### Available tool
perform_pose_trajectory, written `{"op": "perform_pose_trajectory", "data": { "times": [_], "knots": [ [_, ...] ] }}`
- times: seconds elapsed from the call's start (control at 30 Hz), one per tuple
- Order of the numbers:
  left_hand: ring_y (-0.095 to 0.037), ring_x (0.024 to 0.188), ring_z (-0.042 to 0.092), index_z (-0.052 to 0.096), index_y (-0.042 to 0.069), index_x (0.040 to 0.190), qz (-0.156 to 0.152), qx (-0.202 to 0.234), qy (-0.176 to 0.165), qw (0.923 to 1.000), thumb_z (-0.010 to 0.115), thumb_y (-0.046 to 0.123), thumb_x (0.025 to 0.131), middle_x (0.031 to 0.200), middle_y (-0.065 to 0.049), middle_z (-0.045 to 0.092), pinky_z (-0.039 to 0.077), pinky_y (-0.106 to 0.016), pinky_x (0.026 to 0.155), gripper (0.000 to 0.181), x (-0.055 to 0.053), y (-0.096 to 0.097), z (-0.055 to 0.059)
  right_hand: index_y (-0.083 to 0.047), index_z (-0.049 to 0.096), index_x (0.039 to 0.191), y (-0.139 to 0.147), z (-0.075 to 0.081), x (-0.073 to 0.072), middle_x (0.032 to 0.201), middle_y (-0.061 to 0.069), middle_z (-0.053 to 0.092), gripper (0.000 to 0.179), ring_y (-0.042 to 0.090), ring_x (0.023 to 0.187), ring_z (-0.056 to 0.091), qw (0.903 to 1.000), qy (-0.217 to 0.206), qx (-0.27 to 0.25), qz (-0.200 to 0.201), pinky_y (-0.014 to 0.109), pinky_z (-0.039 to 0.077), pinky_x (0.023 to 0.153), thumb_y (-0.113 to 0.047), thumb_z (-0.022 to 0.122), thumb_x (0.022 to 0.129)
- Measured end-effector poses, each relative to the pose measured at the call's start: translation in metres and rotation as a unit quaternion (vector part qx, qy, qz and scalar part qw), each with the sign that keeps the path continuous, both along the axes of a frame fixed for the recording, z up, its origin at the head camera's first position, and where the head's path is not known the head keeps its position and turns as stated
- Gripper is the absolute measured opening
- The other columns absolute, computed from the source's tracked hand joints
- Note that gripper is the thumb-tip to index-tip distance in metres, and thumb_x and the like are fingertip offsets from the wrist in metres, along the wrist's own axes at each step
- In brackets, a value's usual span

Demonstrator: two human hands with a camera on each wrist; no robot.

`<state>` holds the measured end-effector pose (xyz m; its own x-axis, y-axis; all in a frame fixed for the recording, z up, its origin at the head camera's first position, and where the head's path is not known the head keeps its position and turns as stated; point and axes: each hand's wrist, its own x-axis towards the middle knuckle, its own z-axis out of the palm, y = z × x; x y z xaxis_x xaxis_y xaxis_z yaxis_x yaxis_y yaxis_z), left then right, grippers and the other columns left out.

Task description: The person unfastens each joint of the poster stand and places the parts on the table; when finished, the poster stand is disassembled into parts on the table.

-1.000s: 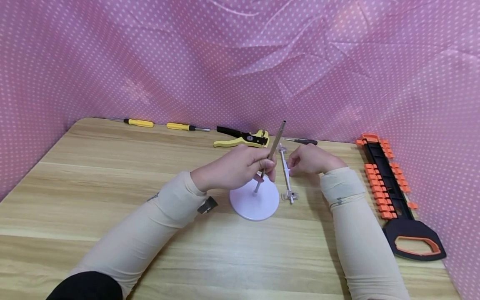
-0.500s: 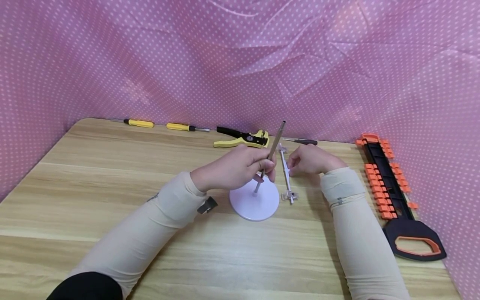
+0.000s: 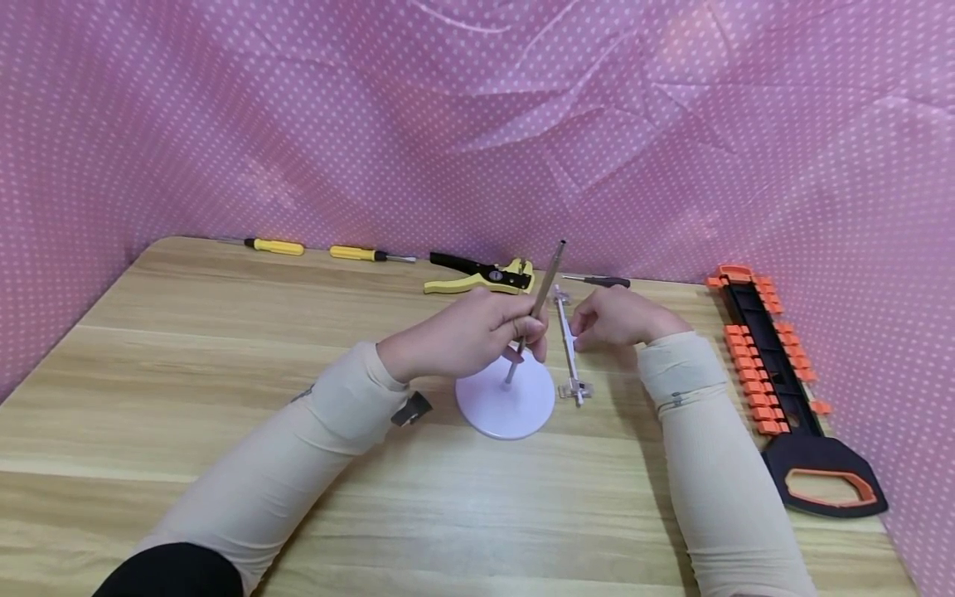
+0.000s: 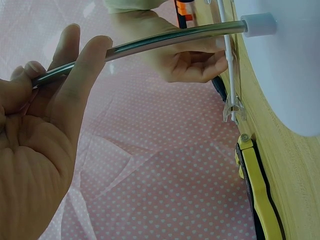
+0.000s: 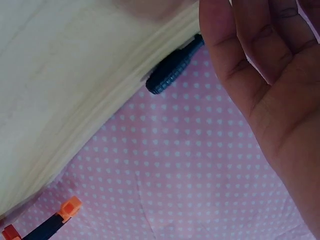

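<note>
My left hand (image 3: 462,333) grips a thin metal rod (image 3: 550,278), fingers and thumb curled round it. The rod leans up and away from a round white base (image 3: 507,410), its lower end in the white collar (image 4: 260,25) that shows in the left wrist view. Just right of the base, a slim white bar (image 3: 571,361) lies lengthwise with a clear plastic clip (image 3: 576,390) near each end. My right hand (image 3: 615,317) pinches this bar at its middle, thumb and fingertips together. In the right wrist view, the right hand's (image 5: 280,90) fingertips run out of frame.
Along the table's back edge lie two yellow-handled screwdrivers (image 3: 278,246), yellow-and-black wire strippers (image 3: 481,275) and a dark-handled tool (image 3: 606,281). A black rack with orange clips (image 3: 776,356) lies along the right side. Pink dotted cloth (image 3: 448,124) hangs behind.
</note>
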<state>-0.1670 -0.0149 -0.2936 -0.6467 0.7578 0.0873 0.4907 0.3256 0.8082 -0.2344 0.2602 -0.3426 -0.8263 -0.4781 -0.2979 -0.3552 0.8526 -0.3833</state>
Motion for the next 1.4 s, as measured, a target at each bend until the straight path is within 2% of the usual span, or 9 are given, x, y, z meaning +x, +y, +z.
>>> {"op": "perform_pose_trajectory", "data": {
  "times": [0.2,0.43,0.6,0.8,0.97,1.07,1.23,1.33,1.4],
  "knots": [
    [-0.014,0.098,0.074,0.068,0.006,0.104,0.0,-0.001,0.0,1.0,0.052,0.012,0.112,0.097,-0.006,0.076,0.068,-0.022,0.077,0.019,0.001,0.001,-0.001,-0.017,0.079,0.098,0.0,0.012,0.005,0.095,0.0,0.078,0.011,0.019,0.09,0.07,0.9989,0.042,-0.003,-0.022,0.043,0.061,0.086,-0.024,0.083,0.091],
    [-0.014,0.097,0.074,0.067,0.007,0.102,0.001,0.005,-0.001,1.0,0.052,0.012,0.112,0.096,-0.005,0.076,0.067,-0.021,0.077,0.019,0.001,0.001,-0.002,-0.016,0.08,0.107,-0.014,0.033,0.017,0.097,0.0,0.081,0.016,0.018,0.088,0.072,0.9926,0.103,-0.06,-0.023,0.042,0.061,0.083,-0.029,0.076,0.099],
    [-0.014,0.096,0.074,0.067,0.006,0.102,-0.005,0.007,0.001,1.0,0.052,0.012,0.112,0.096,-0.006,0.076,0.068,-0.023,0.078,0.019,0.0,0.0,-0.002,-0.017,0.08,0.108,-0.027,0.051,0.031,0.097,-0.001,0.081,0.017,0.017,0.086,0.073,0.9795,0.161,-0.117,-0.034,0.041,0.062,0.08,-0.032,0.074,0.102],
    [-0.014,0.095,0.074,0.067,0.007,0.102,-0.003,0.006,0.009,0.9999,0.052,0.013,0.112,0.093,-0.003,0.075,0.068,-0.024,0.077,0.019,0.001,0.0,-0.001,-0.015,0.077,0.116,-0.037,0.065,0.044,0.097,0.003,0.08,0.019,0.018,0.084,0.074,0.9562,0.206,-0.2,-0.055,0.036,0.061,0.078,-0.027,0.074,0.102],
    [-0.013,0.095,0.073,0.067,0.007,0.102,-0.002,0.004,0.005,1.0,0.052,0.013,0.112,0.093,-0.002,0.075,0.069,-0.025,0.078,0.019,0.001,0.0,-0.001,-0.011,0.074,0.125,-0.043,0.072,0.052,0.102,0.005,0.078,0.025,0.014,0.083,0.069,0.9268,0.238,-0.279,-0.08,0.021,0.058,0.074,-0.019,0.075,0.101],
    [-0.014,0.095,0.073,0.067,0.007,0.102,-0.004,0.005,0.004,1.0,0.052,0.012,0.112,0.095,-0.005,0.076,0.068,-0.025,0.078,0.019,0.001,0.0,-0.001,-0.007,0.071,0.13,-0.047,0.076,0.057,0.105,0.004,0.075,0.03,0.014,0.084,0.069,0.9051,0.234,-0.342,-0.095,0.017,0.058,0.074,-0.013,0.073,0.101],
    [-0.014,0.096,0.073,0.067,0.007,0.103,-0.005,0.006,0.003,1.0,0.052,0.012,0.112,0.096,-0.006,0.076,0.068,-0.022,0.077,0.018,0.002,-0.001,0.0,0.001,0.067,0.132,-0.054,0.083,0.066,0.107,0.0,0.073,0.031,0.017,0.091,0.071,0.8575,0.194,-0.465,-0.104,0.021,0.063,0.078,-0.003,0.069,0.101],
    [-0.014,0.096,0.073,0.068,0.007,0.104,-0.004,0.005,0.003,1.0,0.052,0.012,0.112,0.096,-0.005,0.076,0.067,-0.02,0.077,0.018,0.002,0.0,0.0,-0.001,0.068,0.128,-0.057,0.087,0.071,0.108,0.007,0.074,0.026,0.019,0.089,0.071,0.8274,0.178,-0.524,-0.093,0.022,0.063,0.073,-0.001,0.066,0.102],
    [-0.014,0.096,0.074,0.068,0.007,0.104,-0.003,0.005,0.003,1.0,0.052,0.012,0.112,0.096,-0.005,0.076,0.067,-0.02,0.077,0.018,0.002,0.0,0.0,-0.003,0.069,0.127,-0.058,0.089,0.075,0.11,0.012,0.074,0.024,0.018,0.086,0.07,0.8164,0.174,-0.544,-0.086,0.022,0.061,0.069,-0.003,0.064,0.103]
  ]
}}
